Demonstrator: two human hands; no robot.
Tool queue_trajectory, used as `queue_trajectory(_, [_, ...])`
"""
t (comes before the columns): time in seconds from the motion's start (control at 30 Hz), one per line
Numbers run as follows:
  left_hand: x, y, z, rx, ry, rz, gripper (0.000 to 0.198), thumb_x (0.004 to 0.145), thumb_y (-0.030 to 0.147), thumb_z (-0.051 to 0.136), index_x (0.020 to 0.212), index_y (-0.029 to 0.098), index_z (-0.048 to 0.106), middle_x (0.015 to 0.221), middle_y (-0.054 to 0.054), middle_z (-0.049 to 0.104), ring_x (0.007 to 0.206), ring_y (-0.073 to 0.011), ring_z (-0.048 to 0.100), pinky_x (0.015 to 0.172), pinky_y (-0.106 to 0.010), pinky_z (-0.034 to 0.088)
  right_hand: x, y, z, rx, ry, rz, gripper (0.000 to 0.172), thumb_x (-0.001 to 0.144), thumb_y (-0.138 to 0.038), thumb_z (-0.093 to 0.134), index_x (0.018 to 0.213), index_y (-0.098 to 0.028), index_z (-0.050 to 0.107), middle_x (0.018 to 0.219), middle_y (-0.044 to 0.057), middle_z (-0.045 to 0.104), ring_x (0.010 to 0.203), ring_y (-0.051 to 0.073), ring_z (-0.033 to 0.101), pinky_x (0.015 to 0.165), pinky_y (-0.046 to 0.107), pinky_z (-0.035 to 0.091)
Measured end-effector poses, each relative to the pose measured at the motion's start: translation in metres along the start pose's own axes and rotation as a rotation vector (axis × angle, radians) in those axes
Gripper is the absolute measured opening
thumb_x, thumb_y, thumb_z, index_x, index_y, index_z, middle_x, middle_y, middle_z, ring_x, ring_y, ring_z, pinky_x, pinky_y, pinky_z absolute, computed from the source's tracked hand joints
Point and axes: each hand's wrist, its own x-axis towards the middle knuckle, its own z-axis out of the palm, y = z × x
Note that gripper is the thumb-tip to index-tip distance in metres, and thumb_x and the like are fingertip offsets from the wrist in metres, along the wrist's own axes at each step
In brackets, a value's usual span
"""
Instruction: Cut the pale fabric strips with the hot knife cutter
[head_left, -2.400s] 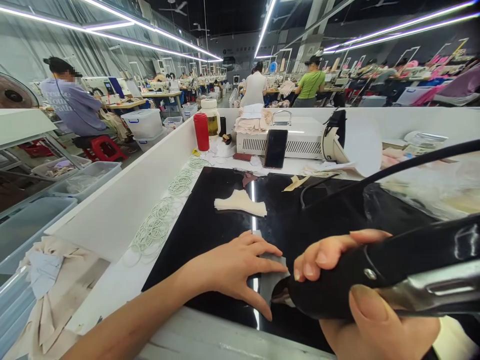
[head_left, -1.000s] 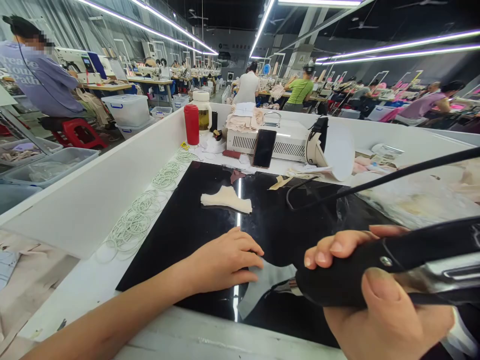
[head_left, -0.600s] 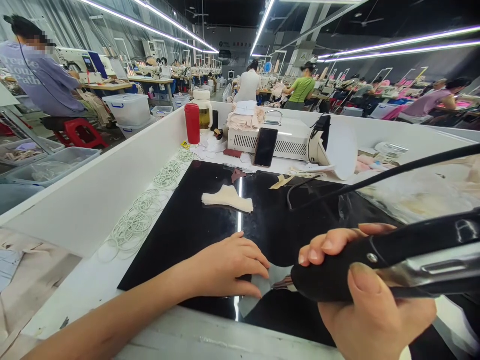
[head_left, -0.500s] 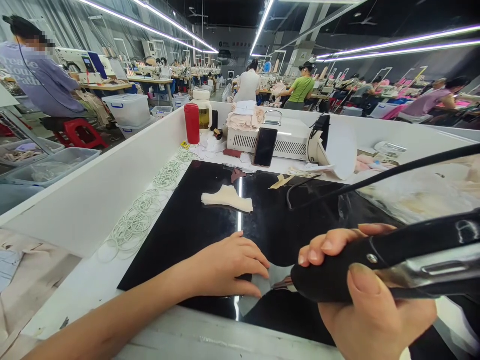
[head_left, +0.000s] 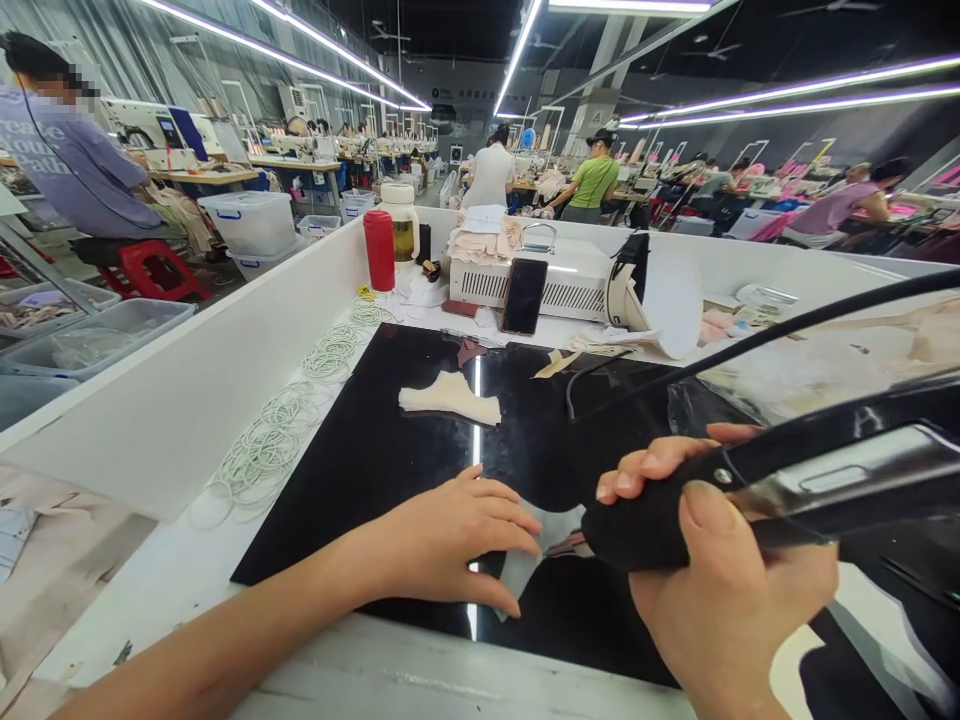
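"So, where is the piece being worked on?"

"The thin grey piece [head_left: 555, 522] lies on the glossy black board [head_left: 360, 480], near its front edge, between the two hands."

"And the hands?"

"The left hand [head_left: 465, 535] comes over the piece's left side, fingers spread and slightly bent, thumb well apart from the index finger. Whether every fingertip presses down, I can't tell. The right hand [head_left: 739, 590] is wrapped around a black handheld tool [head_left: 825, 437], thumb beside its metal lever [head_left: 847, 470]."

"What does the tool meet?"

"Its narrow metal tip [head_left: 568, 545] reaches the piece near the left fingertips. I can't say if it touches or sits just above."

"How would you do this well?"

"I'd press the fingers flat so the piece can't slide, since that board looks slick. I'd set them back from the tip, too; they seem close enough to be caught. A low, even angle should steer better than force."

"Anything else to mind?"

"Yes, the black cable [head_left: 780, 328] arching on the right: leave it slack so it doesn't drag. The cream fabric [head_left: 450, 398] lies farther back, probably out of harm's way."
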Motion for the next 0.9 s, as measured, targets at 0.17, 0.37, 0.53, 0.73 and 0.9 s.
queue_trajectory(0.17, [0.000,0.000,-0.001,0.000,-0.006,-0.003,0.040,0.087,0.033,0.082,0.124,0.027,0.070,0.136,-0.006,0.069,0.136,-0.0310,0.054,0.123,-0.061,0.020,-0.007,-0.008,0.005,0.058,-0.044,0.037,0.038,0.074,-0.031,0.087,0.105,-0.026,0.065,0.074,-0.004,0.066,0.059,0.016,0.061,0.053,0.032,0.057])
queue_trajectory(0.37, [0.001,0.001,-0.002,0.000,-0.017,-0.001,0.043,0.086,0.037,0.083,0.126,0.027,0.069,0.138,-0.007,0.067,0.137,-0.0318,0.052,0.122,-0.064,0.020,-0.013,-0.004,0.008,0.038,-0.076,0.031,0.035,0.078,-0.030,0.085,0.106,-0.026,0.064,0.075,-0.003,0.066,0.060,0.017,0.062,0.054,0.033,0.058])
queue_trajectory(0.53, [0.000,0.000,-0.002,0.009,-0.020,-0.001,0.043,0.086,0.039,0.083,0.126,0.027,0.069,0.138,-0.007,0.067,0.137,-0.0326,0.052,0.122,-0.064,0.020,-0.014,-0.005,0.008,0.055,-0.097,0.055,0.034,0.081,-0.029,0.083,0.109,-0.026,0.063,0.075,-0.003,0.066,0.061,0.016,0.063,0.057,0.032,0.058])
queue_trajectory(0.73, [0.001,0.001,-0.003,0.016,-0.030,-0.005,0.049,0.084,0.036,0.085,0.129,0.029,0.067,0.139,-0.006,0.067,0.138,-0.0321,0.052,0.123,-0.066,0.019,-0.022,-0.009,0.008,0.077,-0.111,0.054,0.040,0.077,-0.034,0.086,0.109,-0.025,0.063,0.073,-0.003,0.065,0.058,0.017,0.061,0.052,0.034,0.057])
queue_trajectory(0.9, [0.001,0.002,-0.004,0.016,-0.048,-0.014,0.054,0.085,0.035,0.084,0.134,0.028,0.064,0.142,-0.005,0.065,0.141,-0.0318,0.048,0.123,-0.067,0.018,-0.024,-0.006,0.007,0.042,-0.136,0.048,0.034,0.084,-0.031,0.081,0.111,-0.026,0.062,0.075,-0.002,0.065,0.062,0.017,0.059,0.055,0.034,0.057])
